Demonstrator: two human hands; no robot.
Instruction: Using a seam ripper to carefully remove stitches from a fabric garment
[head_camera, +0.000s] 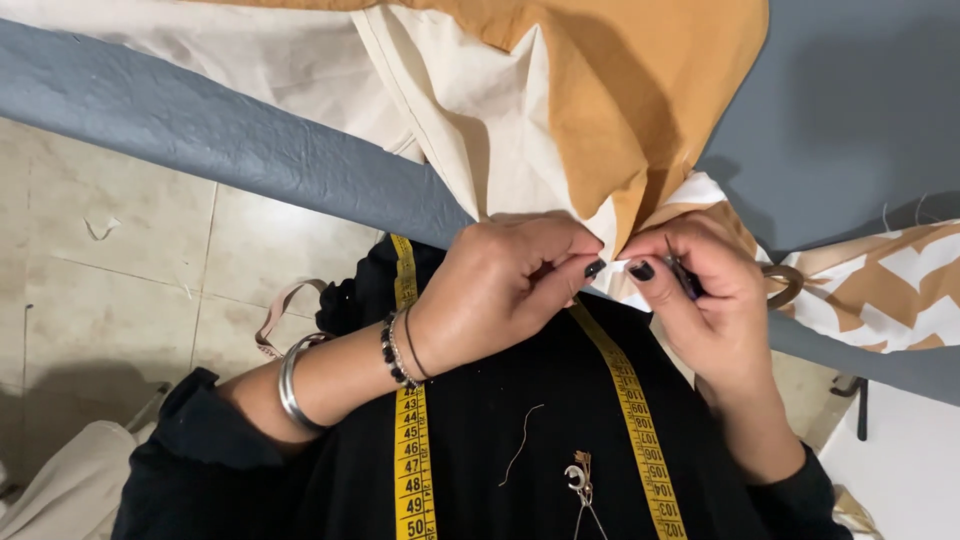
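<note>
A yellow measuring tape (413, 450) drapes the neck; left hand (500, 290) and right hand (705, 300) each pinch the mustard-and-cream fabric (560, 110) edge closed.

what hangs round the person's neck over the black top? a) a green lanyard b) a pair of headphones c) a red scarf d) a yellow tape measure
d: a yellow tape measure runs down both sides of the black top, below the left hand and right hand, which pinch the edge of the orange and cream fabric.
</note>
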